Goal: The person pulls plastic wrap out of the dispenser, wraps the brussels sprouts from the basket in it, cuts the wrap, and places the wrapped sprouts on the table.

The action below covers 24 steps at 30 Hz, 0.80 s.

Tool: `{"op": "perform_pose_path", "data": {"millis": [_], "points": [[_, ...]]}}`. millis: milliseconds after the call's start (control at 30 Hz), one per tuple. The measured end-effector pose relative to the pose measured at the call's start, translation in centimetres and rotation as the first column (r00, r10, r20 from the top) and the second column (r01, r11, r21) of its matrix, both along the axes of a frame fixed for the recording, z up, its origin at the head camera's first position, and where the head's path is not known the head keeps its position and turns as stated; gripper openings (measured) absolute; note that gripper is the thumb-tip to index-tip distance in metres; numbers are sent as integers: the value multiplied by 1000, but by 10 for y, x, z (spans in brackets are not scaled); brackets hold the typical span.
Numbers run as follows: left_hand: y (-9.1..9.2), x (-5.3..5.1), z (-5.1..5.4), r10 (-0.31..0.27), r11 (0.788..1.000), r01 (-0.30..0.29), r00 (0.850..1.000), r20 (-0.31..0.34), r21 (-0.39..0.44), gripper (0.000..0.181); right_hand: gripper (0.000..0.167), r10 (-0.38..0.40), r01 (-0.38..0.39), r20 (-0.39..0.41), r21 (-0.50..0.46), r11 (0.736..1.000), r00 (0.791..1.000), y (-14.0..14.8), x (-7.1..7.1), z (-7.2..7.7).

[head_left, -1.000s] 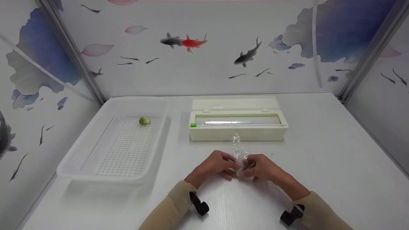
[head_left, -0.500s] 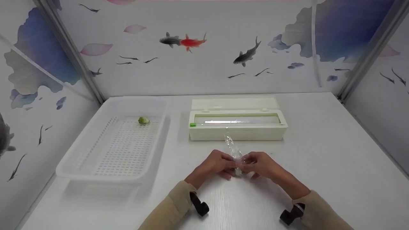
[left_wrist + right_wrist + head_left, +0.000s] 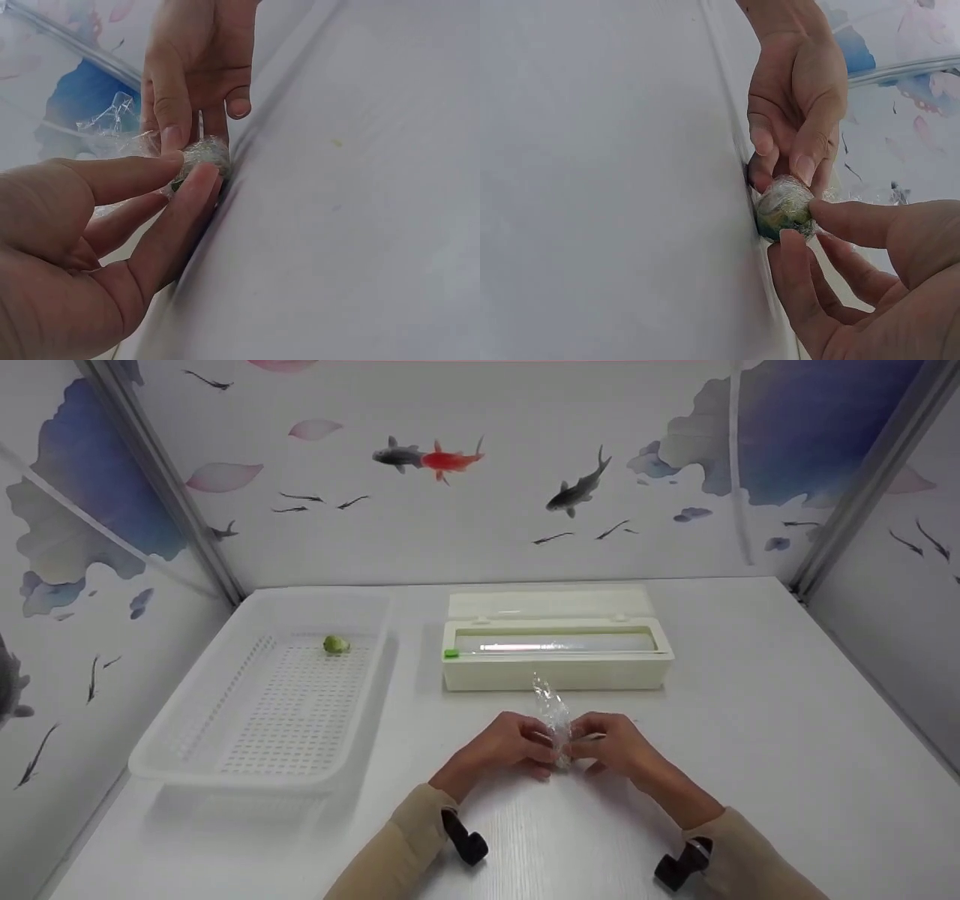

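Observation:
A small round green vegetable, apparently a Brussels sprout (image 3: 784,211), is wrapped in clear cling film (image 3: 553,711) between my two hands. My left hand (image 3: 514,744) pinches the bundle from the left with thumb and fingers. From the other side my right hand (image 3: 613,744) holds it between thumb and fingertips. In the left wrist view the wrapped sprout (image 3: 208,154) is partly covered by the fingers. A crumpled tail of film sticks up from the bundle, leaning left toward the dispenser.
Behind the hands stands a cream cling film dispenser (image 3: 555,675), lid raised, with a green slider (image 3: 451,654) at its left end. To the left is a white perforated basket (image 3: 232,778) holding one bare green sprout (image 3: 336,645). Printed walls enclose the white table (image 3: 750,720).
The film tail has tipped from upright to leaning left. Fingers of both hands have shifted slightly around the bundle; basket and dispenser stay put.

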State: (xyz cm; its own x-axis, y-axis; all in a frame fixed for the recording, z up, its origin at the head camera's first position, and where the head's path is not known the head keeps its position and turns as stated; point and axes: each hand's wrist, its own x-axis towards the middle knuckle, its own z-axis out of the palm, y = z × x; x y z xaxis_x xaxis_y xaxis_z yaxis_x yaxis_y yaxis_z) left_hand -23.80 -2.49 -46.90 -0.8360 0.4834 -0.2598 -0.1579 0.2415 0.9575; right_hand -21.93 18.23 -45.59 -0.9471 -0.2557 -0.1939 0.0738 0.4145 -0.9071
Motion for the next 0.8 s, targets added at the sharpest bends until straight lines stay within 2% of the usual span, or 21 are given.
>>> {"op": "perform_pose_path", "data": {"millis": [200,300,433,633,800], "points": [[1,2,-1,65,998,-65,998,-6,-3,23,21,-13,13,2,8,1000,1000,0,0,2],[2,3,-1,83,996,-83,996,-13,-21,21,30,-16,16,-7,8,1000,1000,-1,2,3],[1,3,0,105,995,-104,994,23,-4,21,37,9,-9,-18,-18,1000,1000,0,2,3],[1,3,0,133,990,-136,988,76,29,22,24,70,-70,-7,-53,996,998,3,1,3],[1,2,-2,160,986,-163,985,64,47,24,22,91,-90,23,-41,995,996,7,-1,4]]}}
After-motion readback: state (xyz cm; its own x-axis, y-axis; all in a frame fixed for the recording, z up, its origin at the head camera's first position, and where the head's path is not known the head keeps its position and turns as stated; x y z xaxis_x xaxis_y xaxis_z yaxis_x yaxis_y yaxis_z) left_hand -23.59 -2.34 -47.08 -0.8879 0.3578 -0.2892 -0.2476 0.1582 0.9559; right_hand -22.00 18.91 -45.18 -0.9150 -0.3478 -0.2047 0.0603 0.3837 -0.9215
